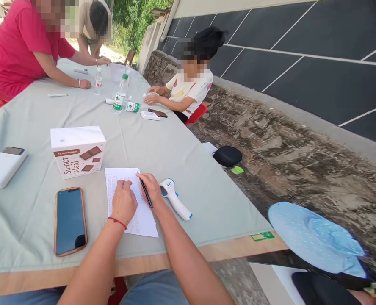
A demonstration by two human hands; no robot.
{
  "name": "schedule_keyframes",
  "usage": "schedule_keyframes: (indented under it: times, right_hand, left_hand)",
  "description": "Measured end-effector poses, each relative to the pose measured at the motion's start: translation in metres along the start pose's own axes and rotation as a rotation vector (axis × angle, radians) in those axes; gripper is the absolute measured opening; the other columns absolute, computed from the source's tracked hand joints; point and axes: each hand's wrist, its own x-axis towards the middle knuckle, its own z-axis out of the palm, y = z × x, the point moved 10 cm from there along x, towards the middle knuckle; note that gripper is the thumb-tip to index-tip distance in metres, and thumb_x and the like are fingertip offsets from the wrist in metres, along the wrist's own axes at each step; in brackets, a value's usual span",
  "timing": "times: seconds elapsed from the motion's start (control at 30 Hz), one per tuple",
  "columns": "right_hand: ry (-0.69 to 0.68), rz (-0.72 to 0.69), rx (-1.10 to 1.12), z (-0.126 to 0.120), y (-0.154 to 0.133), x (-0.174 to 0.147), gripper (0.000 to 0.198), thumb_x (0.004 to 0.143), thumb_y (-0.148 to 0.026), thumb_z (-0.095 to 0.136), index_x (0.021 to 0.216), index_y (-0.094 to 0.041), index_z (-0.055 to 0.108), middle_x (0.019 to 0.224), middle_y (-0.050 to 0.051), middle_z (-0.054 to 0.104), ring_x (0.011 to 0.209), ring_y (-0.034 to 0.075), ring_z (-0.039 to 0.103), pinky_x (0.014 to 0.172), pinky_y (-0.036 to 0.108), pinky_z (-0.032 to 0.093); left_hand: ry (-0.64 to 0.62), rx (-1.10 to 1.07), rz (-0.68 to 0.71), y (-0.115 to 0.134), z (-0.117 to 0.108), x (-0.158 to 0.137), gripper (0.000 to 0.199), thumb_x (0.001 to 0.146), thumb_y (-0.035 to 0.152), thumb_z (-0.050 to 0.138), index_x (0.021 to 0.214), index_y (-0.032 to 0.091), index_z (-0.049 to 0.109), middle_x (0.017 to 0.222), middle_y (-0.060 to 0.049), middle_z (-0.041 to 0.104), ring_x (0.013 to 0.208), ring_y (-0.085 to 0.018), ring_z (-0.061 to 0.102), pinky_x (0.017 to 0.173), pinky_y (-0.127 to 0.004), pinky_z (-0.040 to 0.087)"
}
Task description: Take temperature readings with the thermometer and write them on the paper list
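My left hand (pixel 124 204), with a red string bracelet at the wrist, rests on a printed sheet of paper (pixel 143 228), its fingers curled in and nothing seen in them. In my right hand (pixel 152 189) a black pen (pixel 146 194) is held, slanting across the sheet's right side. Rows of small print show on the paper. Just right of that hand lies a white and blue infrared thermometer (pixel 177 202). A smartphone (pixel 70 222) in a brown case is left of my forearm. Beyond it stands a white Su-per Meal box (pixel 80 156).
A white power bank (pixel 5 167) lies at the left. Water bottles (pixel 120 95) stand farther along the cloth-covered table (pixel 213 212). Three people are around its far part, one seated at the right. A light blue hat (pixel 311 237) is beyond the right edge.
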Motion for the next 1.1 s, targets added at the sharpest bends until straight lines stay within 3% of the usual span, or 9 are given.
schedule_keyframes:
  times: [0.17, 0.33, 0.47, 0.57, 0.7, 0.77, 0.83, 0.9, 1.1]
  right_hand:
    - [-0.002, 0.027, -0.250, -0.031, -0.006, -0.001, 0.042, 0.088, -0.024, 0.036, 0.119, -0.023, 0.065, 0.108, 0.010, 0.064, 0.103, 0.024, 0.057, 0.091, 0.040, 0.043]
    - [-0.083, 0.562, -0.666, -0.088, 0.052, -0.038, 0.056, 0.077, -0.053, 0.058, 0.121, -0.018, 0.060, 0.115, 0.018, 0.061, 0.108, 0.035, 0.055, 0.085, 0.045, 0.045]
    - [-0.263, 0.656, -0.635, -0.086, 0.069, -0.065, 0.048, 0.079, -0.054, 0.054, 0.111, -0.019, 0.062, 0.108, 0.016, 0.062, 0.100, 0.033, 0.060, 0.073, 0.040, 0.046]
    - [-0.192, 0.668, -0.472, -0.078, 0.055, -0.064, 0.042, 0.080, -0.046, 0.051, 0.111, -0.020, 0.062, 0.109, 0.015, 0.062, 0.095, 0.030, 0.062, 0.072, 0.038, 0.047]
    - [0.018, 0.453, 0.082, -0.051, -0.020, -0.035, 0.043, 0.076, -0.048, 0.055, 0.109, -0.022, 0.061, 0.104, 0.010, 0.065, 0.094, 0.025, 0.061, 0.079, 0.036, 0.048]
    - [-0.075, 0.328, 0.359, -0.021, -0.072, -0.023, 0.040, 0.079, -0.053, 0.053, 0.102, -0.021, 0.062, 0.084, 0.004, 0.065, 0.078, 0.022, 0.061, 0.074, 0.034, 0.048]
    - [-0.196, 0.245, 0.547, 0.006, -0.119, -0.020, 0.037, 0.084, -0.055, 0.048, 0.086, -0.021, 0.062, 0.068, 0.001, 0.060, 0.067, 0.019, 0.057, 0.068, 0.032, 0.047]
    - [-0.129, 0.201, 0.650, 0.009, -0.149, -0.019, 0.035, 0.085, -0.054, 0.050, 0.076, -0.021, 0.058, 0.066, 0.000, 0.058, 0.063, 0.016, 0.054, 0.064, 0.030, 0.046]
    - [0.055, 0.223, 0.737, -0.009, -0.167, -0.032, 0.040, 0.086, -0.057, 0.050, 0.072, -0.020, 0.056, 0.062, 0.001, 0.056, 0.059, 0.015, 0.052, 0.058, 0.028, 0.043]
  left_hand:
    - [0.168, -0.215, 0.027, 0.005, -0.037, -0.012, 0.025, 0.084, 0.012, 0.049, 0.108, 0.017, 0.053, 0.104, -0.010, 0.056, 0.082, -0.018, 0.061, 0.079, -0.037, 0.053]
    - [0.267, -0.213, 0.176, 0.011, -0.106, -0.039, 0.029, 0.085, 0.021, 0.052, 0.114, 0.021, 0.049, 0.107, -0.008, 0.055, 0.083, -0.016, 0.058, 0.071, -0.032, 0.051]
    - [0.601, -0.156, 0.149, -0.027, -0.195, -0.046, 0.037, 0.085, 0.028, 0.057, 0.120, 0.021, 0.046, 0.112, -0.010, 0.052, 0.094, -0.020, 0.055, 0.074, -0.034, 0.049]
    - [0.746, -0.146, 0.056, -0.069, -0.238, -0.031, 0.075, 0.070, 0.039, 0.074, 0.131, 0.017, 0.037, 0.129, -0.017, 0.044, 0.118, -0.029, 0.047, 0.091, -0.043, 0.047]
    - [0.300, -0.395, -0.017, -0.114, -0.217, 0.028, 0.086, 0.059, 0.042, 0.082, 0.130, 0.018, 0.041, 0.132, -0.015, 0.049, 0.124, -0.032, 0.047, 0.101, -0.049, 0.042]
    - [0.140, -0.522, -0.025, -0.120, -0.203, 0.043, 0.084, 0.057, 0.041, 0.083, 0.127, 0.017, 0.043, 0.129, -0.014, 0.054, 0.118, -0.030, 0.053, 0.098, -0.048, 0.045]
    - [0.157, -0.591, -0.085, -0.124, -0.201, 0.046, 0.084, 0.057, 0.043, 0.083, 0.126, 0.016, 0.044, 0.128, -0.015, 0.055, 0.113, -0.029, 0.057, 0.095, -0.046, 0.048]
    - [0.220, -0.650, -0.119, -0.118, -0.202, 0.040, 0.081, 0.060, 0.046, 0.082, 0.125, 0.016, 0.045, 0.124, -0.014, 0.059, 0.110, -0.029, 0.059, 0.092, -0.045, 0.050]
    - [0.171, -0.839, -0.043, -0.067, -0.170, 0.003, 0.057, 0.077, 0.054, 0.067, 0.119, 0.017, 0.055, 0.118, -0.011, 0.066, 0.104, -0.027, 0.063, 0.088, -0.040, 0.052]
